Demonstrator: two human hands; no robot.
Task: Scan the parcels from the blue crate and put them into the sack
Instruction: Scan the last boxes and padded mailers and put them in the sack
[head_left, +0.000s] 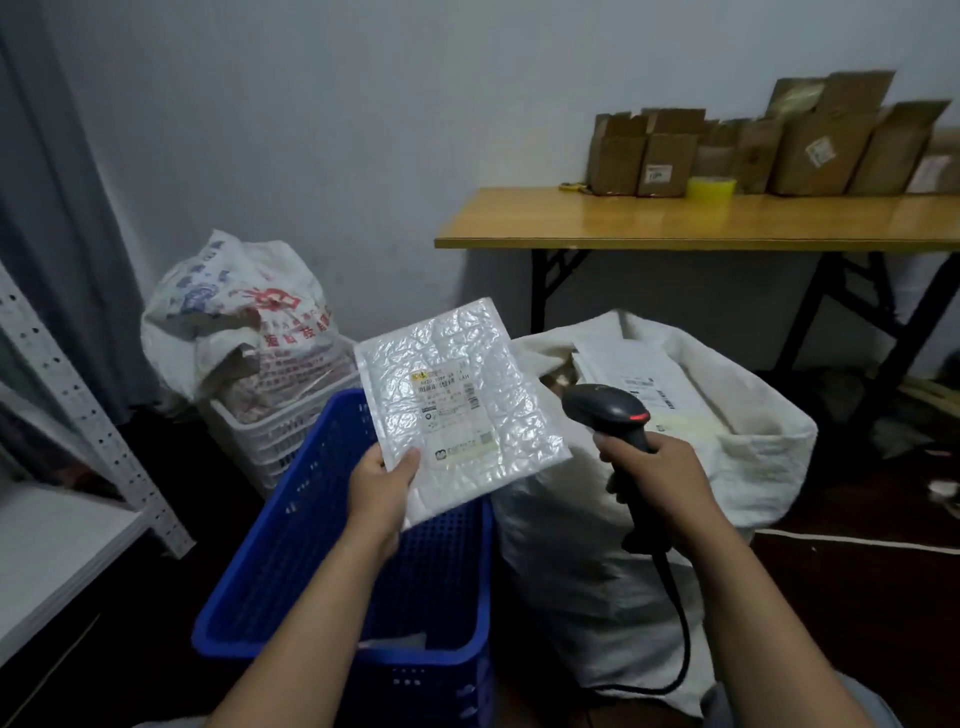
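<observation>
Parcel (457, 410): white bubble mailer, label side up, held tilted above the far end of the blue crate (291, 545). Left hand (382, 488) pinches its near corner, thumb on top. Right hand (657, 478) is wrapped round the grip of a black scanner (605, 410); a red light shows on the scanner's head, which is just beside the parcel's right edge. White sack (571, 545) stands open just right of the crate, another labelled parcel (639, 379) lying in its mouth. Behind: wooden bench (675, 218) carrying cardboard boxes (810, 150) and a yellow tape roll (710, 188). White basket (270, 436) beyond the crate.
</observation>
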